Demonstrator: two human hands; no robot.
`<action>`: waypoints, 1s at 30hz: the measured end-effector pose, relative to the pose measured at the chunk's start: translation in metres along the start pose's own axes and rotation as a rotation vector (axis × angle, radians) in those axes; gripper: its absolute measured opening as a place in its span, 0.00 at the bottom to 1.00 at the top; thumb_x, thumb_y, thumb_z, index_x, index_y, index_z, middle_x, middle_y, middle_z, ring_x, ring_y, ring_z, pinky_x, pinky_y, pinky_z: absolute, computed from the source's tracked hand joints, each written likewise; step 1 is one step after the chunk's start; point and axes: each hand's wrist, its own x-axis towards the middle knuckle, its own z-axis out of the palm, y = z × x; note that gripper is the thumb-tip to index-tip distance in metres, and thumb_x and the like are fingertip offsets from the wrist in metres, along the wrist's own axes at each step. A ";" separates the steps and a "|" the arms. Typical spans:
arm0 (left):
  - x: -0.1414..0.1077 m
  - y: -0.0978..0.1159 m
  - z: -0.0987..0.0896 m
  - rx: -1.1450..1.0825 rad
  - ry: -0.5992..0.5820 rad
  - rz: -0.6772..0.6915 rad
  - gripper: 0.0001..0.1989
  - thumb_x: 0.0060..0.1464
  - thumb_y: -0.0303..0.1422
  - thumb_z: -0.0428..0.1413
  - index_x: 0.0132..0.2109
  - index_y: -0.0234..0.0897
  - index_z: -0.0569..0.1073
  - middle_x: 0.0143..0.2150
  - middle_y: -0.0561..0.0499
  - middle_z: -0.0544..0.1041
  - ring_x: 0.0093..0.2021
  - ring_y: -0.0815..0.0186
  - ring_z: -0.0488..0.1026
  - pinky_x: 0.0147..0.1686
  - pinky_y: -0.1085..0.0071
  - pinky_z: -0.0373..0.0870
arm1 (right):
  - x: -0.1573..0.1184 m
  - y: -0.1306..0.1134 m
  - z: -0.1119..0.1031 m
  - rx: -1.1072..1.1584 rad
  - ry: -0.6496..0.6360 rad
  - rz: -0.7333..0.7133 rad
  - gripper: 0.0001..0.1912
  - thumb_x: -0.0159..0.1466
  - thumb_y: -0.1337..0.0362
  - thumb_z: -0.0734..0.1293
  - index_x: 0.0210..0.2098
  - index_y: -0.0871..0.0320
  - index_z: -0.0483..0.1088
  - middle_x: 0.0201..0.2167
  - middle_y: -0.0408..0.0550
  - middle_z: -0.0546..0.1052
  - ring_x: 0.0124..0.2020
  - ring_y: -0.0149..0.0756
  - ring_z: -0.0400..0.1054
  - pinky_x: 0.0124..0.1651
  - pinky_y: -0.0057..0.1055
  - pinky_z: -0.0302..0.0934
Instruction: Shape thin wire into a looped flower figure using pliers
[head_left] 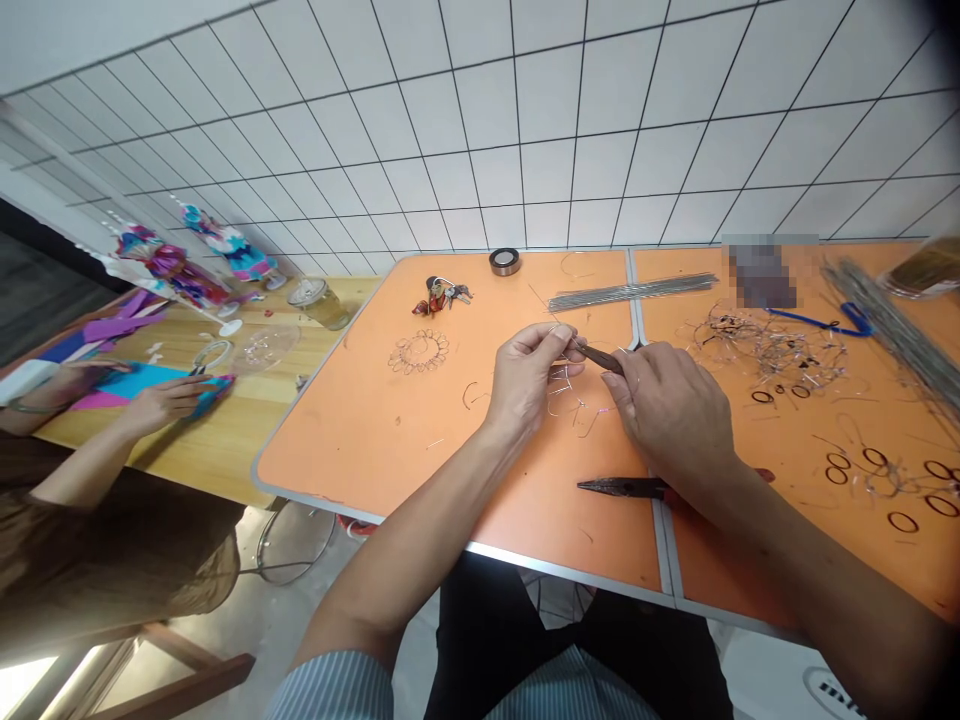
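My left hand (525,370) is closed, pinching a thin metal wire (538,303) between thumb and fingertips. In my right hand (671,400) is a pair of pliers (600,357), its brown jaws reaching to the left fingertips; the palm hides most of the handles. Bent wire pieces (570,390) hang or lie just below the two hands, and I cannot tell which. Under my right wrist rests a second pair of pliers, long-nosed (622,487), its jaws pointing left on the orange table (420,440).
Behind my hands lie straight wires (637,290) and a roll of tape (504,262). Keys (448,293) and a looped wire ring (418,352) are on the left. Tangled wire (780,345) and dark rings (874,458) spread right. A co-worker's hand (161,405) handles blue material (142,378).
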 end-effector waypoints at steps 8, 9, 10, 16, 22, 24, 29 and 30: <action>0.000 0.001 0.000 0.019 0.002 0.000 0.19 0.52 0.46 0.77 0.39 0.38 0.83 0.39 0.50 0.85 0.36 0.70 0.81 0.37 0.73 0.79 | -0.001 0.001 0.000 -0.040 0.011 -0.005 0.22 0.85 0.59 0.57 0.52 0.60 0.81 0.42 0.59 0.82 0.43 0.50 0.71 0.44 0.42 0.56; 0.000 0.001 0.000 0.018 0.000 0.004 0.18 0.52 0.46 0.77 0.39 0.38 0.83 0.39 0.50 0.85 0.36 0.70 0.81 0.37 0.73 0.79 | -0.001 0.001 0.000 -0.044 0.014 -0.008 0.22 0.85 0.59 0.57 0.51 0.60 0.81 0.42 0.59 0.82 0.43 0.50 0.71 0.44 0.42 0.56; -0.001 0.001 0.000 0.016 -0.003 0.009 0.18 0.51 0.46 0.77 0.39 0.38 0.83 0.39 0.50 0.85 0.36 0.70 0.80 0.37 0.73 0.79 | 0.000 0.001 0.000 -0.048 0.016 -0.011 0.22 0.86 0.59 0.57 0.51 0.61 0.81 0.41 0.58 0.81 0.42 0.50 0.71 0.44 0.42 0.56; -0.001 0.001 0.000 0.016 -0.010 0.014 0.18 0.51 0.45 0.77 0.38 0.38 0.83 0.38 0.50 0.85 0.36 0.70 0.80 0.37 0.73 0.79 | -0.001 0.002 -0.001 -0.031 0.019 -0.015 0.22 0.85 0.59 0.58 0.50 0.60 0.82 0.40 0.58 0.81 0.42 0.49 0.70 0.43 0.42 0.55; -0.002 0.001 0.001 0.030 -0.001 0.009 0.18 0.51 0.46 0.77 0.38 0.38 0.84 0.39 0.50 0.85 0.36 0.69 0.80 0.39 0.72 0.80 | 0.000 0.002 -0.002 -0.031 0.024 -0.026 0.21 0.85 0.60 0.58 0.48 0.61 0.82 0.38 0.57 0.80 0.41 0.49 0.69 0.42 0.42 0.54; -0.002 0.002 0.001 0.029 0.001 0.005 0.18 0.51 0.45 0.77 0.38 0.38 0.84 0.38 0.50 0.85 0.36 0.69 0.80 0.38 0.73 0.79 | 0.000 0.002 -0.002 -0.029 0.023 -0.028 0.21 0.85 0.60 0.58 0.47 0.60 0.82 0.38 0.57 0.80 0.40 0.49 0.69 0.43 0.41 0.54; -0.002 0.002 0.001 0.004 -0.009 0.011 0.18 0.49 0.45 0.78 0.37 0.38 0.84 0.37 0.50 0.85 0.35 0.70 0.80 0.37 0.73 0.79 | -0.001 0.003 -0.002 -0.029 0.040 -0.045 0.21 0.85 0.60 0.58 0.47 0.61 0.82 0.37 0.56 0.80 0.40 0.48 0.69 0.43 0.41 0.55; -0.002 0.001 0.001 0.003 -0.010 0.012 0.18 0.49 0.45 0.78 0.37 0.37 0.84 0.36 0.50 0.85 0.35 0.70 0.80 0.37 0.73 0.80 | -0.001 0.003 -0.001 -0.031 0.045 -0.052 0.22 0.85 0.60 0.58 0.47 0.61 0.82 0.37 0.56 0.80 0.40 0.48 0.69 0.43 0.42 0.55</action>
